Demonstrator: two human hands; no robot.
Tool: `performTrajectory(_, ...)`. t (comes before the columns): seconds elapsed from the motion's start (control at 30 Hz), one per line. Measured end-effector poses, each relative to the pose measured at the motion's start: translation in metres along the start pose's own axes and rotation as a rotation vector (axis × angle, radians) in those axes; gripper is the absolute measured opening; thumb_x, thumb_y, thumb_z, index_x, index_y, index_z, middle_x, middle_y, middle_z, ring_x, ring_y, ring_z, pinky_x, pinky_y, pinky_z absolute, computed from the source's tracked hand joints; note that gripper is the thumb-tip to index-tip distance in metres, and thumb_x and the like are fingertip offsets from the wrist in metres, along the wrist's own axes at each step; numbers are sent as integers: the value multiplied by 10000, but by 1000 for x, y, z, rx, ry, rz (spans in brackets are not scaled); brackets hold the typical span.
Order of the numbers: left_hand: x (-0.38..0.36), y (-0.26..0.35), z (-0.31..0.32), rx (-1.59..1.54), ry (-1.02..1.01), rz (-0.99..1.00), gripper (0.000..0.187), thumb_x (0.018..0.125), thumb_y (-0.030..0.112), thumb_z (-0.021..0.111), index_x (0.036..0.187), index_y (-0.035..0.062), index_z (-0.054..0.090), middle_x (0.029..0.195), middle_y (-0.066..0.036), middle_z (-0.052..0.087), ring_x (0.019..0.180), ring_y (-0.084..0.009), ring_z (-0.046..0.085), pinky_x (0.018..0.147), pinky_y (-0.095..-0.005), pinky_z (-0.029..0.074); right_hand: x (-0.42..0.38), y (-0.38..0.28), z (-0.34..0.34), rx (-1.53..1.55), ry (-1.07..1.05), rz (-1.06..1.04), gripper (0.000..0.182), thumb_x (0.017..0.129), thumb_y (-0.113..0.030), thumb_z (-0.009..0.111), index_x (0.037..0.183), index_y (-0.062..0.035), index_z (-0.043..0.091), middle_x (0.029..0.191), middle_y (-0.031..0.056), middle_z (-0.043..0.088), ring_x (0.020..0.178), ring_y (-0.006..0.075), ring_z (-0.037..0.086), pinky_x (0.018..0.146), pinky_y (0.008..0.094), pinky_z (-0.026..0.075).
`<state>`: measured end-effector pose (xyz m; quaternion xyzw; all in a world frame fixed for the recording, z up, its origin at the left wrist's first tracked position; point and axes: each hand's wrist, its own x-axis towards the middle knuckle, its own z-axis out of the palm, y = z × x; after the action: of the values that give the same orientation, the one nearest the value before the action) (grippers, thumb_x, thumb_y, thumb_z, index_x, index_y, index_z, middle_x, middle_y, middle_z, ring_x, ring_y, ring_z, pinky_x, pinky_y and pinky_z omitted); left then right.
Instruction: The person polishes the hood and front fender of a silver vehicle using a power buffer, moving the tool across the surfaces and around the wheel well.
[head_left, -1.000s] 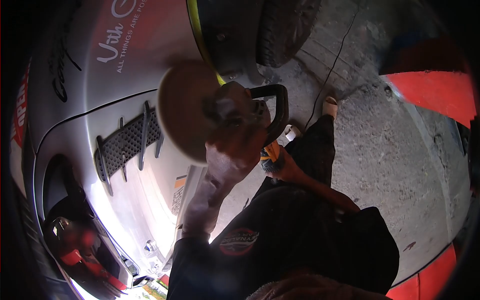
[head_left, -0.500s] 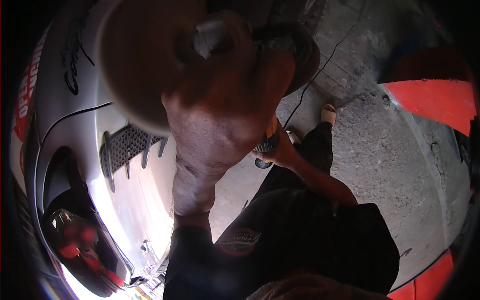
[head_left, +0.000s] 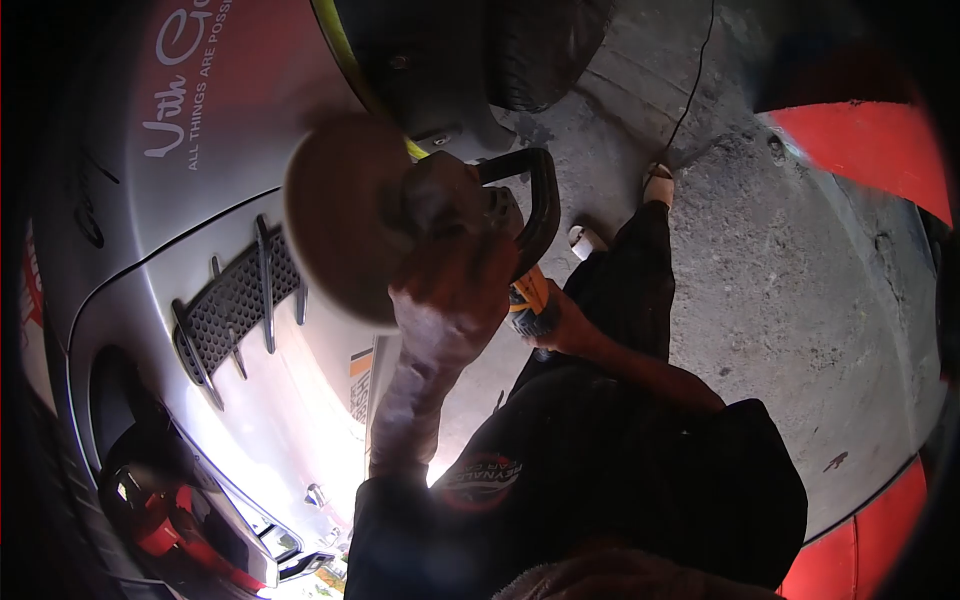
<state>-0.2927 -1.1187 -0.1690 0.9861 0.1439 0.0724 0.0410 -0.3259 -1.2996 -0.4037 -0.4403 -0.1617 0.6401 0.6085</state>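
A polisher (head_left: pixel 530 215) with a black loop handle is held against the silver car's side (head_left: pixel 260 140). Its round pad (head_left: pixel 335 220) is smeared by motion and overlaps the body panel. My left hand (head_left: pixel 455 295) is closed over the polisher near its head, just behind the pad. Lower and to the right, my right hand (head_left: pixel 570 325) wraps round the yellow-and-black body at the tool's rear. Part of its grip is hidden behind the tool.
A black vent grille (head_left: pixel 235 315) and a headlight (head_left: pixel 165 520) lie left of the tool. A tyre (head_left: pixel 545 50) is at the top. A dark cord (head_left: pixel 695 90) runs over the concrete floor (head_left: pixel 780 330). Red panels (head_left: pixel 870 150) stand at right. My sandalled feet (head_left: pixel 658 185) are nearby.
The polisher and both hands have moved farther from the camera, and the left hand sits lower in view. More car lettering and the tyre now show.
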Motion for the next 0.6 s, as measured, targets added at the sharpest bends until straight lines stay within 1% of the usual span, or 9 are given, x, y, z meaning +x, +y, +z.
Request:
performTrajectory(0.1,-7,-3,18,-43,24,-7,228,579,62,682,791,129,630,718,-47,587,569,-238,570,500,-371,470,-5,7,-4,-33,-10,8,910,715,13,834,1455,-43,308,1384,144,505,1298,259,529,1049,429,489)
performTrajectory(0.3,-2,2,-2,-22,22,-26,240,592,47,677,821,120,676,719,-58,596,566,-246,577,533,-376,488,0,-3,-8,-32,-50,14,916,708,54,814,1463,-54,307,1400,146,504,1331,275,506,1056,422,483)
performTrajectory(0.37,0,5,-29,27,93,-26,222,645,21,690,843,122,697,686,-41,564,586,-219,603,560,-348,531,5,-18,-4,-148,-62,41,917,705,66,808,1463,-57,308,1405,156,504,1346,281,496,1061,420,478)
performTrajectory(0.43,-3,7,-52,71,141,1,181,708,-10,707,848,101,730,627,-36,529,566,-201,612,605,-344,576,10,-35,5,-32,-123,-19,958,679,63,829,1475,-68,310,1381,125,509,1324,245,501,1077,424,447)
performTrajectory(0.47,-2,10,-63,132,216,-2,123,732,11,731,828,88,727,597,-36,501,540,-193,599,586,-346,566,12,-45,11,28,-138,-48,979,667,62,839,1481,-74,312,1369,110,512,1313,227,503,1086,425,431)
performTrajectory(0.5,-4,17,-81,303,168,-10,102,738,30,742,823,86,731,620,-44,548,561,-201,624,583,-340,554,14,-56,16,-110,-124,-87,995,661,45,850,1485,-83,308,1356,124,537,1295,244,530,1077,425,444)
performTrajectory(0.53,-16,10,-82,357,281,18,76,758,124,756,826,95,738,661,-63,608,591,-211,651,560,-330,530,14,-68,20,-147,-160,-65,998,676,29,845,1497,-103,293,1334,145,567,1273,273,559,1056,433,470)
performTrajectory(0.57,-20,11,-98,239,216,-24,179,805,88,636,915,7,752,780,-120,720,643,-295,688,571,-379,532,14,-79,23,-183,-198,-44,1001,691,12,840,1508,-122,278,1312,166,597,1250,302,588,1035,442,496)
performTrajectory(0.6,-23,15,-106,280,227,6,185,805,95,631,908,6,756,757,-112,719,634,-282,690,559,-366,526,18,-84,26,-219,-241,-25,1004,706,-4,836,1520,-141,264,1291,187,627,1228,331,616,1013,450,522)
